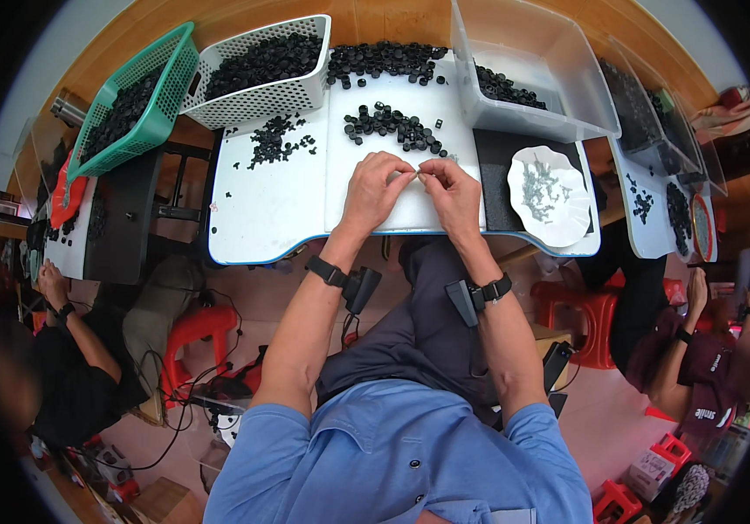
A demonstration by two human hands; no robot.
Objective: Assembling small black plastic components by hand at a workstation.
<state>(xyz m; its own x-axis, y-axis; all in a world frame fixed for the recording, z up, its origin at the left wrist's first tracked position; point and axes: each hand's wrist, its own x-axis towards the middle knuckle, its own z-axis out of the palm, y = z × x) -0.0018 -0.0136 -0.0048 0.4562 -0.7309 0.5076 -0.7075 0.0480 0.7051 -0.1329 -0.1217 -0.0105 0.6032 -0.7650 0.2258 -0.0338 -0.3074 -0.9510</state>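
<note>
One blue shirt [384,445] lies nearest. Two hands [373,194] pinch one tiny piece [417,175], grip closed; two baskets [261,110] stand far left.

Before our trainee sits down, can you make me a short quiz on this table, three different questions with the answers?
1. True or false: the white plate lies to the right of the right hand.
2. What colour is the basket just left of the white basket?
3. What lies on the white plate? A, black caps; B, small pale pieces; C, a red stool.

Key: 1, true; 2, green; 3, B.
</note>
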